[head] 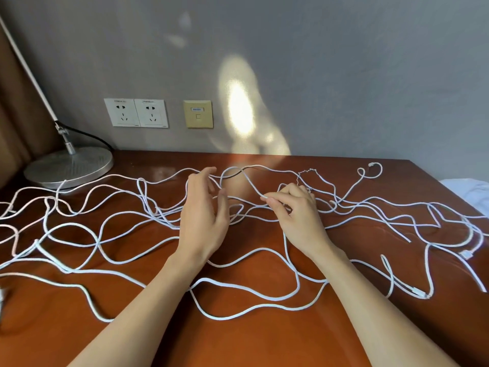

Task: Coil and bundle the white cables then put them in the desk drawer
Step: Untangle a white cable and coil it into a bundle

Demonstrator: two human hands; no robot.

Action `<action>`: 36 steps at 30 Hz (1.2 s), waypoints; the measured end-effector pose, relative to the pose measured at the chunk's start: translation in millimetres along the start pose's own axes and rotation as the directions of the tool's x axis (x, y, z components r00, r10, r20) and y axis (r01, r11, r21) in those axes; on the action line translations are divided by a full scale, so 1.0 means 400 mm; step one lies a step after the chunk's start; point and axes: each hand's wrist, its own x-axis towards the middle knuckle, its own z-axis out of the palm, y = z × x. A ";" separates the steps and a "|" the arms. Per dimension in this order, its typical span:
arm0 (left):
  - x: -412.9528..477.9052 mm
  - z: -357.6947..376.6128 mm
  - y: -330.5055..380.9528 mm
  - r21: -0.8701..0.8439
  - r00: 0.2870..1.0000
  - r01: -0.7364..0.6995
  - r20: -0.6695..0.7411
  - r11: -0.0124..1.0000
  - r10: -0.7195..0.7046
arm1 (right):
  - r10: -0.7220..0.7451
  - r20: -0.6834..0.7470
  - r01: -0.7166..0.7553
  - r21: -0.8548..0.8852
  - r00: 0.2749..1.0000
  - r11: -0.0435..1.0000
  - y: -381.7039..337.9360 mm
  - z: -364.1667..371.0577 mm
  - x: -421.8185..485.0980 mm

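Several white cables (124, 274) lie spread in loose tangled loops over the whole brown desk top (238, 340). My left hand (205, 221) hovers over the middle of the tangle, fingers spread and relaxed, with strands running under it. Just to its right, my right hand (296, 213) pinches a white cable strand (252, 188) between thumb and fingertips; that strand rises toward the back of the desk. Cable plugs (423, 295) show at the right. No drawer is in view.
A desk lamp with a round metal base (70, 166) stands at the back left corner. Two wall sockets (136, 113) and a beige data port (198, 114) sit on the grey wall. White cloth (468, 192) lies past the desk's right edge.
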 end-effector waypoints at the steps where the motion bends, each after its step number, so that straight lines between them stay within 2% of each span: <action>1: -0.004 0.002 0.004 0.003 0.999 -0.033 -0.014 0.999 0.033 | -0.006 -0.007 0.006 0.008 1.000 1.000 -0.002 0.000 0.000; 4: -0.007 0.018 -0.002 0.007 0.997 -0.046 0.061 0.999 0.046 | -0.034 -0.040 0.036 0.047 0.999 0.998 -0.010 0.000 0.001; 8: -0.011 0.038 -0.007 -0.095 0.958 0.191 0.237 0.977 -0.164 | -0.054 -0.058 0.061 0.123 0.997 0.990 -0.025 0.001 0.000; 12: -0.008 0.036 0.003 -0.185 0.923 0.311 0.294 0.932 -0.250 | -0.045 -0.060 0.057 0.221 0.997 0.974 -0.037 0.001 -0.003; 18: -0.003 0.036 0.015 -0.377 0.856 0.504 0.338 0.777 -0.392 | -0.028 -0.023 0.033 0.259 0.999 0.965 -0.051 -0.001 -0.007; 23: -0.002 0.035 0.025 -0.439 0.790 0.612 0.379 0.658 -0.482 | -0.031 0.082 0.010 0.245 0.996 0.969 -0.060 -0.004 -0.010; 26: 0.007 0.028 0.025 -0.466 0.766 0.642 0.404 0.608 -0.499 | 0.000 0.127 -0.034 0.264 0.992 0.964 -0.061 -0.016 -0.011; 29: 0.014 0.019 0.020 -0.527 0.772 0.635 0.396 0.566 -0.497 | 0.031 0.126 -0.068 0.300 0.992 0.952 -0.061 -0.023 -0.013; 36: 0.022 0.012 0.009 -0.541 0.802 0.597 0.401 0.592 -0.443 | -0.056 -0.025 0.060 0.203 0.998 0.977 -0.063 -0.025 -0.010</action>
